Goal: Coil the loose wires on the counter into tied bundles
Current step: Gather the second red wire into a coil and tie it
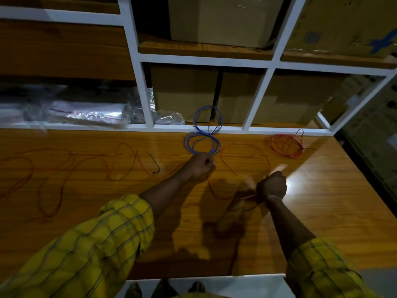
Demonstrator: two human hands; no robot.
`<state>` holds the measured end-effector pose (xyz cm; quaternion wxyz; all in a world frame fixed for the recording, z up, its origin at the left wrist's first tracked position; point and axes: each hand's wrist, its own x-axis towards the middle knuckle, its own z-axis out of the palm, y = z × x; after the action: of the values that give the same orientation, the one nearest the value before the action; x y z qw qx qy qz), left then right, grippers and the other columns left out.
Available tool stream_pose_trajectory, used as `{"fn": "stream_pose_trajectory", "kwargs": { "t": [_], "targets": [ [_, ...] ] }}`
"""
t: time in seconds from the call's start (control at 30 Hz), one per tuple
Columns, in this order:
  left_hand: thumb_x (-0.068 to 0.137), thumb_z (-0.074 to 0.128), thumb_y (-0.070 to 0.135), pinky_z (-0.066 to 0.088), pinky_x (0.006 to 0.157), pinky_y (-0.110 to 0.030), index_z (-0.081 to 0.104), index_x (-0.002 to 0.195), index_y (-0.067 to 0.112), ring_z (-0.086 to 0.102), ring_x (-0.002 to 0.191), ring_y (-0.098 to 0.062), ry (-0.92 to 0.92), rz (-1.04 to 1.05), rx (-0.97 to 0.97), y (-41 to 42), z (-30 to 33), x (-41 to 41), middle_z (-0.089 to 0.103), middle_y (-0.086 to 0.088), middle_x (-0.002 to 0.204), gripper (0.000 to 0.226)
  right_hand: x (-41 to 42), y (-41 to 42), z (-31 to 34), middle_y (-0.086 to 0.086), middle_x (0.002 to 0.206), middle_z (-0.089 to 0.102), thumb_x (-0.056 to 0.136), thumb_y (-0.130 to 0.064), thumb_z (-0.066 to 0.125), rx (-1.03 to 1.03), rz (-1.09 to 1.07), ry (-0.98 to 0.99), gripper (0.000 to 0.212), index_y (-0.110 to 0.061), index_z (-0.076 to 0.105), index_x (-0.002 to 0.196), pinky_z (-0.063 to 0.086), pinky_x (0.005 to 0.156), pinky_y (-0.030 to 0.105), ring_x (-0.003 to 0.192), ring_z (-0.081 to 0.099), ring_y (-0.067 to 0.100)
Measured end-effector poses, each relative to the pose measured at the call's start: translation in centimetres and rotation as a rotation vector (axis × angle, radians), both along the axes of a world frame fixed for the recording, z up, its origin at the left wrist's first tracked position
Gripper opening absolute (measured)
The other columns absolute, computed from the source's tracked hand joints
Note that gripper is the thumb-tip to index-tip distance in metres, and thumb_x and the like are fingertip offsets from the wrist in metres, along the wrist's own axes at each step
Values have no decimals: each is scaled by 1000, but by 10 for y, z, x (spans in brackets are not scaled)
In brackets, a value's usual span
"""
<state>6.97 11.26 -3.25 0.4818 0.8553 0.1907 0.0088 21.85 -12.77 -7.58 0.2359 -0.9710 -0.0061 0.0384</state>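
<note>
— At frame centre, what has the left hand [202,165] got?
— Curled round the blue wire coil [203,134], on the counter [322,190].
— And the right hand [275,186]?
— Lower right of centre, fist pinching the loose red wire [64,168]; a red bundle [285,146] lies upper right.

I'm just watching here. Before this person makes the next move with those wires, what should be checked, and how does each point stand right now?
1. Left hand grips the blue coil: ok.
2. Blue coil tied at its waist: a dark tie seems there, cannot tell if tight.
3. Right hand holds the loose red wire: ok.
4. Red bundle coiled near the shelf: ok.
5. Long red wire on the counter coiled: not ok, sprawled.
6. Spare black tie within reach: ok.
</note>
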Motion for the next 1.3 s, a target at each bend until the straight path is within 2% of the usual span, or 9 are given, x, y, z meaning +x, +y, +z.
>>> {"fn": "stream_pose_trajectory", "kwargs": {
  "t": [0.13,0.23,0.37,0.5,0.63,0.83,0.93,1.03,1.3],
  "targets": [
    [97,66,30,51,67,-37,64,85,2,67,86,-35,109,170,183,-37,-7,38,64,-14,82,30,-9,-17,-7,29,110,64,93,-14,67,-5,31,-7,27,6,58,109,57,81,47,97,67,46],
    [96,65,42,45,72,-36,62,110,5,64,102,-35,151,261,262,-57,-13,59,63,-14,108,39,-15,-28,-15,29,108,63,91,-18,73,-20,64,-31,32,6,59,107,55,80,48,97,66,46],
    [94,69,26,51,89,-38,62,124,4,62,116,-36,186,346,272,-69,-23,76,63,-16,125,37,-20,-36,-19,27,106,66,91,-30,74,8,85,-46,40,4,59,104,57,77,50,92,67,45],
    [83,79,16,45,69,-33,61,96,10,65,106,-34,275,336,234,-73,-29,87,64,-11,107,23,-22,-38,-17,27,102,66,87,-50,76,8,111,-33,60,6,62,104,56,78,47,94,67,44],
    [82,71,13,34,53,-33,44,67,11,60,74,-33,246,295,109,-64,-31,83,50,-11,71,31,-23,-30,-19,27,105,65,88,-52,75,56,90,1,61,5,60,105,58,77,47,95,68,44],
    [81,61,11,57,54,-44,68,77,-5,71,67,-36,83,300,-130,-53,-34,77,70,-22,75,19,-19,-32,-19,24,103,68,70,-54,83,165,60,118,76,7,60,108,59,75,45,91,69,39],
    [97,55,-2,63,72,-47,66,84,-5,70,68,-27,-90,340,-446,-57,-4,64,71,-28,84,17,-16,-32,-9,25,101,68,86,-22,70,386,-7,177,38,6,57,108,53,72,40,93,68,40],
    [100,56,-3,61,61,-29,62,89,4,68,71,-21,-239,328,-622,-55,24,54,67,-17,82,15,-28,-26,8,15,88,62,100,-5,49,775,-15,282,3,-5,52,98,53,66,38,76,62,29],
    [106,51,10,59,65,-32,63,121,-8,63,63,-13,-331,229,-799,-38,65,37,59,-7,77,26,-60,4,70,6,69,50,103,-2,47,984,64,357,24,-14,58,85,29,43,24,49,38,13]
  ]
}}
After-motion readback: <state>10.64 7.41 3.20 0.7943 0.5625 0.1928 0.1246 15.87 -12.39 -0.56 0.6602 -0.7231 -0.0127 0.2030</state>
